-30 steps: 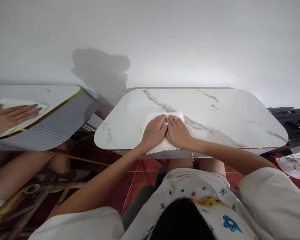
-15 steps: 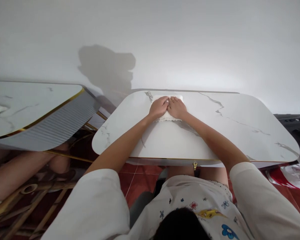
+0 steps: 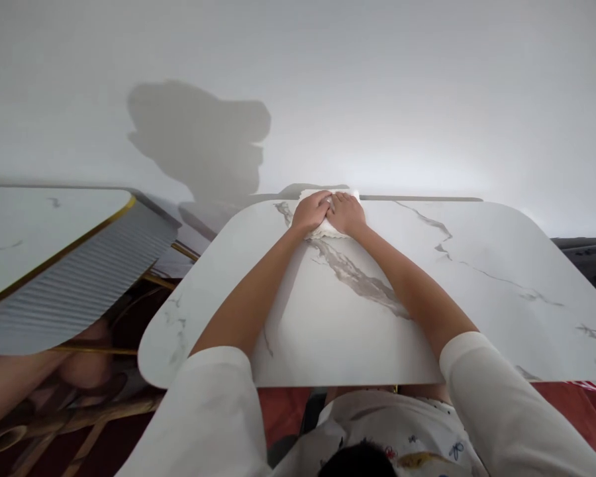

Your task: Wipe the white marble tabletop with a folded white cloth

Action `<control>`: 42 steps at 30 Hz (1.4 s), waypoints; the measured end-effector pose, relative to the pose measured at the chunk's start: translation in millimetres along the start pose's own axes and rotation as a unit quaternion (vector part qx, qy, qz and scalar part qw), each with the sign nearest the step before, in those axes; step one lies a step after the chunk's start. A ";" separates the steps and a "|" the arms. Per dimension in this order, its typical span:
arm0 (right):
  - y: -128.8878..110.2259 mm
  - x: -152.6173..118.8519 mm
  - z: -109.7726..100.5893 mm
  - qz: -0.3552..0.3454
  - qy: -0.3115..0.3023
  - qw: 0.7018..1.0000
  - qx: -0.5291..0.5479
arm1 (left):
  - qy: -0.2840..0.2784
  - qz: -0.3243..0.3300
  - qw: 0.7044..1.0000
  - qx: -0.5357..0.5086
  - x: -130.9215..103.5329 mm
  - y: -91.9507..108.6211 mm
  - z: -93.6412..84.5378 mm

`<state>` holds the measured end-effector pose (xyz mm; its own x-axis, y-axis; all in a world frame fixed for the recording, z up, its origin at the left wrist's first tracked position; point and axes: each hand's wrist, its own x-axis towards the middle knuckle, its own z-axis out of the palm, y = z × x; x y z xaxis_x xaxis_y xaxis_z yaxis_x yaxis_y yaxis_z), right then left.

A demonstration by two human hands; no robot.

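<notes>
The white cloth [image 3: 326, 232] was spread at the far edge of the marble-patterned bench [image 3: 352, 344], left of its middle and close to the wall [image 3: 402, 99]. It was covered by the left hand [image 3: 310, 212] and the right hand [image 3: 346, 213], which were set side by side with the fingertips close together. The grip of each was unclenched: the cloth was held down beneath lightly bent fingers and palms, not bunched in a fist. For good control, pressure was best shared evenly between both palms, and the cloth best held flat, since a loose near hem could be folded under. So near the wall, a light touch was called for, lest the knuckles be knocked or the cloth be snagged on the rim.
</notes>
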<state>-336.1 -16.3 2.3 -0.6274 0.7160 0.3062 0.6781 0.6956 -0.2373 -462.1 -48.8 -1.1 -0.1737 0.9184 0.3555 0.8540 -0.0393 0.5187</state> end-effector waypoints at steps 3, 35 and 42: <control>3.4 11.3 3.0 0.003 0.013 1.000 -0.003 | -0.001 -0.001 1.000 -0.002 14.2 -8.0 3.0; -94.1 -197.8 -37.5 -0.083 0.014 0.996 -0.026 | -0.044 0.067 0.984 0.159 -212.8 49.6 -42.4; -78.2 -249.1 -60.6 -0.126 -0.008 0.992 0.006 | -0.058 0.068 0.987 0.131 -257.6 80.1 -35.2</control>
<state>-209.6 -252.6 0.4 -0.7822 0.5205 0.3424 0.4949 0.8529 -0.1659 -366.2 -302.4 -23.8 -0.0049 0.9515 0.3075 0.9659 -0.0751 0.2479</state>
